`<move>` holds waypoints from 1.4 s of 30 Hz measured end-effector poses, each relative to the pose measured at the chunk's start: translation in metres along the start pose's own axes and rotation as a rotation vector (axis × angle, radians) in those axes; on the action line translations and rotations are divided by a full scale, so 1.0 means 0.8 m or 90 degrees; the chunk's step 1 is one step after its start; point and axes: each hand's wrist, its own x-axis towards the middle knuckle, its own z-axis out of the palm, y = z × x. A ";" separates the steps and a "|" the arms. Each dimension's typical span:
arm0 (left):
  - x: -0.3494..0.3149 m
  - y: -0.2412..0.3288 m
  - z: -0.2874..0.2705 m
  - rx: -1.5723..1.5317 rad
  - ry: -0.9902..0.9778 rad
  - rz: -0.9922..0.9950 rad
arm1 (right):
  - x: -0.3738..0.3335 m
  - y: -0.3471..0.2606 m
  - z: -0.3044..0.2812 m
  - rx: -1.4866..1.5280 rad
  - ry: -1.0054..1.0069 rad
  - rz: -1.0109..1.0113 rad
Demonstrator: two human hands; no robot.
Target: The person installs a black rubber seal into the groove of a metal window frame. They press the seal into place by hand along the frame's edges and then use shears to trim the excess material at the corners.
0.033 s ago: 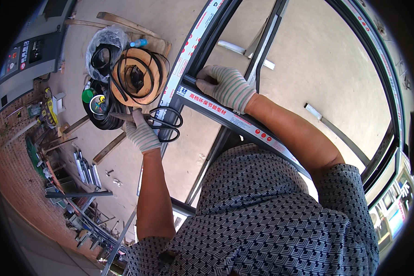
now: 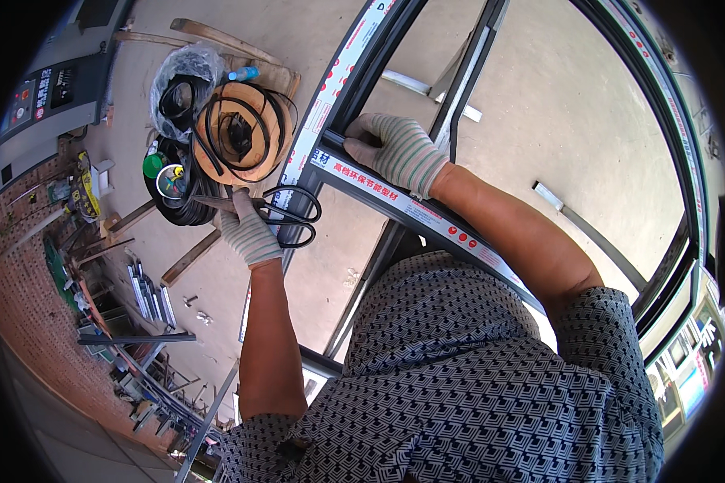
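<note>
My left hand (image 2: pixel 250 235), in a striped knit glove, is closed round a pair of large scissors (image 2: pixel 216 203). Their blades point left, and the black looped handles stick out to the right over the frame's edge. My right hand (image 2: pixel 401 154), gloved the same way, lies at an inner corner of a dark window frame (image 2: pixel 451 228) covered with printed white film. Its fingers are curled together against the dark rail there; whether they pinch anything is hidden.
Left of the frame stand a wooden spool (image 2: pixel 211 165) wound with black strip, a clear plastic bag (image 2: pixel 165 88), a blue bottle (image 2: pixel 244 74) and a round tub (image 2: pixel 171 182). A grey machine (image 2: pixel 57 97) is at the far left. Metal profiles (image 2: pixel 149 294) lie on the floor.
</note>
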 end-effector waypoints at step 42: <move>-0.015 0.015 0.003 0.044 -0.008 -0.025 | 0.020 -0.011 -0.013 -0.151 -0.132 -0.056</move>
